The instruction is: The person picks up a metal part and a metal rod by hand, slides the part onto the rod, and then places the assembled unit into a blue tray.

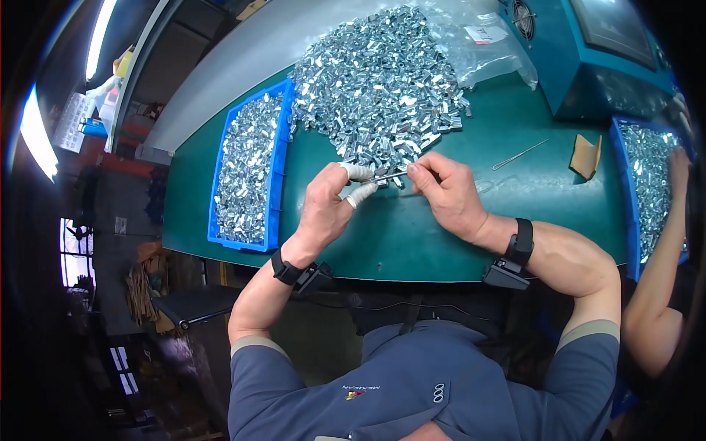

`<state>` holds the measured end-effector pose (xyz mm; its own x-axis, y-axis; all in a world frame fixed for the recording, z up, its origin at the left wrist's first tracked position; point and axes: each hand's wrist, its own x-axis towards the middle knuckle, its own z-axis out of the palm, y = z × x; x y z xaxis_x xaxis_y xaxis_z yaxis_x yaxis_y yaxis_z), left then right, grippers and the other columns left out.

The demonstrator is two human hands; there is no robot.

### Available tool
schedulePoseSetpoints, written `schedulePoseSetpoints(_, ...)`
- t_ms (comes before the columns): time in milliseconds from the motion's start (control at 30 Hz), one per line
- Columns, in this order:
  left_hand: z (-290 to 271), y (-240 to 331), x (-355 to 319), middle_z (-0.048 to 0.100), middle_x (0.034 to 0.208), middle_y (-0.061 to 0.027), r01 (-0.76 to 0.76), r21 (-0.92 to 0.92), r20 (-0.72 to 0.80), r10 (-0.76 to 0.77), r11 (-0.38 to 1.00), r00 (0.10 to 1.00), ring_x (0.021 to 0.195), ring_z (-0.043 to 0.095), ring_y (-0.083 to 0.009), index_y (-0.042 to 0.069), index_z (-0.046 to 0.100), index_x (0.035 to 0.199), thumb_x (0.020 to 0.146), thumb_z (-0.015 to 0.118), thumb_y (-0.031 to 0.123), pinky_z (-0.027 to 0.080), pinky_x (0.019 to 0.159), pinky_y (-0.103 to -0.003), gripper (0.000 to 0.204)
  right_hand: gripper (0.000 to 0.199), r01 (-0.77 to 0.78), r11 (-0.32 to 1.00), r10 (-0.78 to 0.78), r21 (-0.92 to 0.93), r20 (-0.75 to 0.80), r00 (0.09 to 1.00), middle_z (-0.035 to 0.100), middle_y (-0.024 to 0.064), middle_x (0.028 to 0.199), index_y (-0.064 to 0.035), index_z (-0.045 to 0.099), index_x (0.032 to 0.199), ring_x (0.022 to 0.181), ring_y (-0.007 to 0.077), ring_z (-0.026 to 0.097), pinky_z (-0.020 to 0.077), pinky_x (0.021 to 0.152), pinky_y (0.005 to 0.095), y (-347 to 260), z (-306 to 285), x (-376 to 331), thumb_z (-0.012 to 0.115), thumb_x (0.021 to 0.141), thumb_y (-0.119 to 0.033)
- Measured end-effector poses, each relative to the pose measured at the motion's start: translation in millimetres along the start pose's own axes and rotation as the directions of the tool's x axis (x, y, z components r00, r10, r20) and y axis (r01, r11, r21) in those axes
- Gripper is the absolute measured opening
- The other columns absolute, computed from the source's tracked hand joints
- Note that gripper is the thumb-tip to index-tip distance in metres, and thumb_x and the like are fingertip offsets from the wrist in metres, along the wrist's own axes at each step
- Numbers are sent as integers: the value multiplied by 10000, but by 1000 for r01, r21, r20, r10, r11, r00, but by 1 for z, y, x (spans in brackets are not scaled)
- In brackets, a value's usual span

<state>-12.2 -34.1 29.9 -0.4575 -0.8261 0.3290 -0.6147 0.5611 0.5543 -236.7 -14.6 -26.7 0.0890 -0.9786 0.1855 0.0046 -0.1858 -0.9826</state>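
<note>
My left hand [329, 203] wears white coverings on its thumb and forefinger and pinches a small silvery metal part [380, 181] between them. In my right hand [450, 192], thumb and forefinger are closed on a thin metal rod [396, 175], whose far end meets the part. Whether the rod goes inside the part is too small to tell. Just beyond both hands spreads a large heap of small shiny metal parts [375, 81] on the green tabletop [382, 250].
At the left stands a blue tray [276, 184] full of similar parts. A looped wire [519, 154] and a bent brown cardboard piece [585, 157] lie right, below a teal machine [588, 81]. Another person's arm [665, 250] reaches into a second blue tray [632, 198]. Clear plastic [485, 55] lies behind.
</note>
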Motion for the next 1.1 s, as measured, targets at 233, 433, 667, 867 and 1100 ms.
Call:
schedulePoseSetpoints(233,4,2,-2,692,888,-83,-44,53,0,44,998,999,802,650,-217,36,687,961,795,797,38,519,724,-324,200,181,148,983,-152,-108,-25,988,629,39,729,2,639,906,661,104,554,444,603,273,-2,4,0,614,984,-159)
schedulePoseSetpoints(433,18,6,-1,678,855,-90,-16,-23,-44,15,1000,999,779,634,-265,48,696,931,771,801,38,502,674,-359,192,193,132,986,-132,-103,15,991,629,48,723,4,642,875,658,120,569,453,601,288,-2,1,0,605,980,-154)
schedulePoseSetpoints(667,30,15,5,638,797,-95,-116,-25,-55,114,993,992,738,610,-283,39,695,895,751,804,23,483,642,-386,181,295,121,979,-116,-162,43,992,595,33,606,-22,644,778,553,106,551,425,515,299,2,4,-5,595,996,-214)
schedulePoseSetpoints(867,34,12,-2,668,827,-95,-188,82,-57,193,979,979,750,621,-278,32,678,917,756,806,18,491,648,-371,207,314,-41,994,49,-101,81,996,577,124,580,-21,627,756,533,296,582,433,518,414,-6,5,-6,588,981,-236)
schedulePoseSetpoints(1100,18,21,-17,676,840,-95,-101,57,-46,104,993,993,750,626,-275,37,688,926,769,801,26,494,641,-369,194,317,55,994,-38,-99,165,985,624,106,647,-14,629,763,587,237,609,458,559,380,-7,6,-9,592,980,-242)
